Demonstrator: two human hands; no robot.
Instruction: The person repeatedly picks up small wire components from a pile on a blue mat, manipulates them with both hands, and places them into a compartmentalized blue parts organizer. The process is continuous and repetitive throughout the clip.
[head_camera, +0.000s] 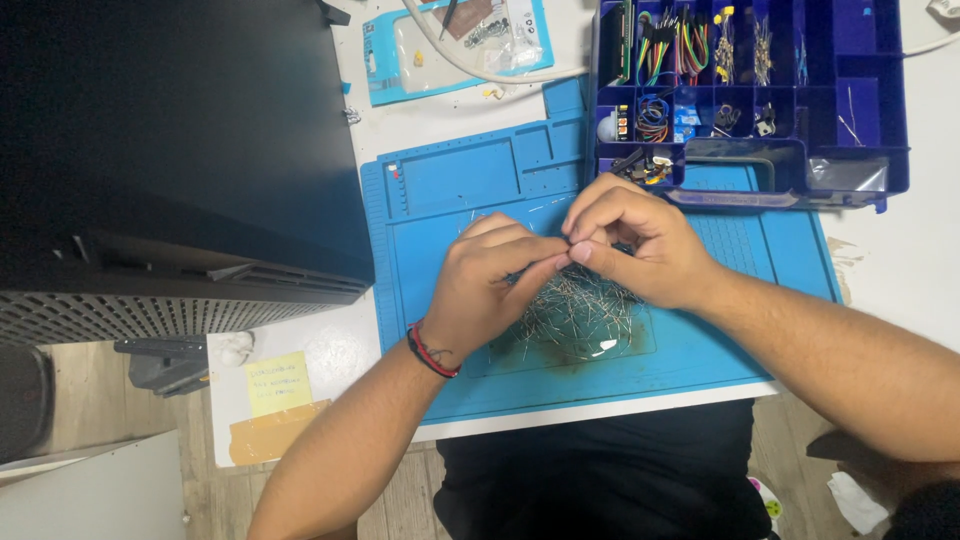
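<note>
My left hand (490, 285) and my right hand (635, 245) meet fingertip to fingertip over a blue work mat (450, 330). Both pinch something very small between thumb and forefinger; it looks like a thin metal-legged part, too small to make out. Right under the hands lies a tangled pile of several thin wire-legged parts (580, 315) on the mat. A red and black band circles my left wrist.
A dark blue compartment box (850, 150) with coloured wires and small parts stands at the back right, overlapping the mat. A large black case (170, 150) fills the left. A blue packet (440, 50) and white cable lie behind. A yellow sticky note (278, 382) sits front left.
</note>
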